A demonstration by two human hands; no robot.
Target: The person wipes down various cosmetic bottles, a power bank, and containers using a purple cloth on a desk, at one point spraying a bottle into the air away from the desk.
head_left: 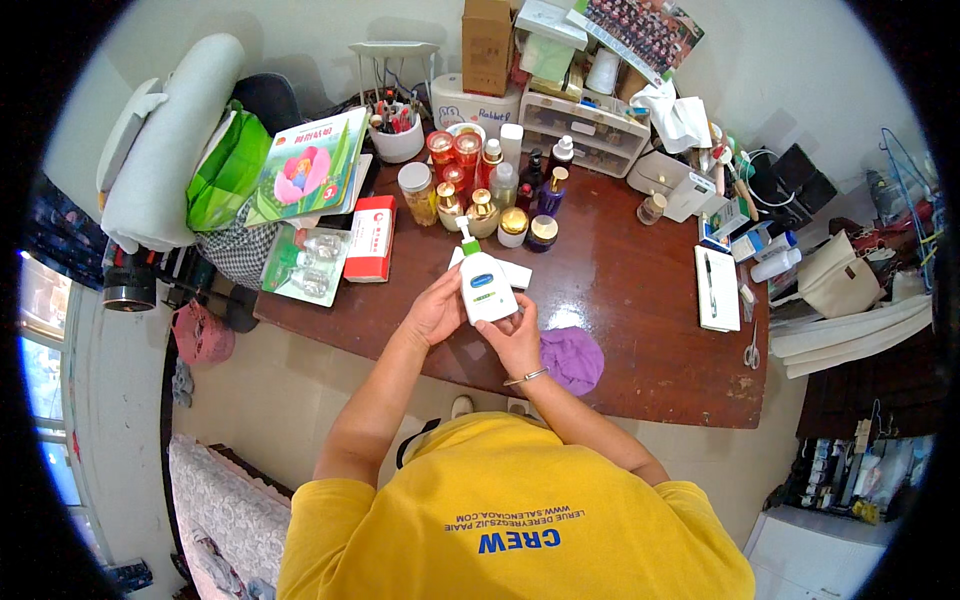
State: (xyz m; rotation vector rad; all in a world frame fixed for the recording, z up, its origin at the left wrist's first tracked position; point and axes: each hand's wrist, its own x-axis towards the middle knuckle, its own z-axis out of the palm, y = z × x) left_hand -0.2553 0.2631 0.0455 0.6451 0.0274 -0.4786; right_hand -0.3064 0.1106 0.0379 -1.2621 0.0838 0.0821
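Note:
Between my two hands is a white pump bottle [486, 290] with a green collar and a blue oval label, held over the front part of the desk. My left hand [437, 308] grips its left side. Around the lower right side and base, my right hand [514, 335] is closed, a bangle on its wrist. Behind the bottle lies a flat white box or card [515, 273], partly hidden by it. A crumpled purple cloth [571, 361] lies on the desk just right of my right hand.
Cosmetic jars and bottles [483, 213] crowd the brown desk [630, 300] behind the pump bottle. To the left are a red-and-white box [371, 240] and picture books [310, 170]. A notebook with a pen [716, 290] and scissors [752, 346] lie at the right edge.

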